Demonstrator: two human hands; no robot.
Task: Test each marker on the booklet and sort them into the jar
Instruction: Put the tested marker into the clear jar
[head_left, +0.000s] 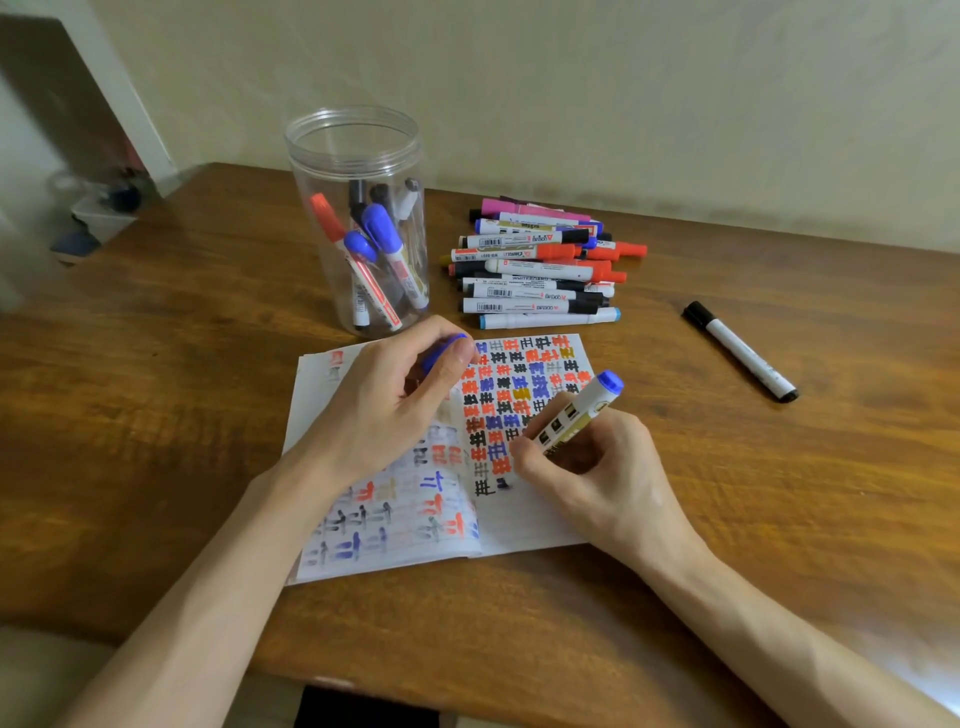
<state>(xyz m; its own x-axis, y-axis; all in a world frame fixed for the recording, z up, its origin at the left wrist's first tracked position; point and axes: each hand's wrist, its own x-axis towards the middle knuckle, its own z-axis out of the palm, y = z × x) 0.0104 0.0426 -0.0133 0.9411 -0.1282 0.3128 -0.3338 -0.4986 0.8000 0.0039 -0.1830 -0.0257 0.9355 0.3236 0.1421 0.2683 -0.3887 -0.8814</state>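
An open booklet (524, 525) lies on the wooden table, its pages covered with rows of red, blue and black test marks. My right hand (597, 467) grips a blue-ended white marker (582, 410), tip down on the right page beside a fresh dark mark. My left hand (384, 400) rests on the booklet's left page and pinches the marker's blue cap (441, 353). Behind the booklet stands a clear plastic jar (358, 218) with several red, blue and black markers upright in it.
A pile of several markers (540, 265) lies to the right of the jar, near the wall. One black-capped white marker (740, 351) lies alone at the right. The table's front edge runs below my forearms.
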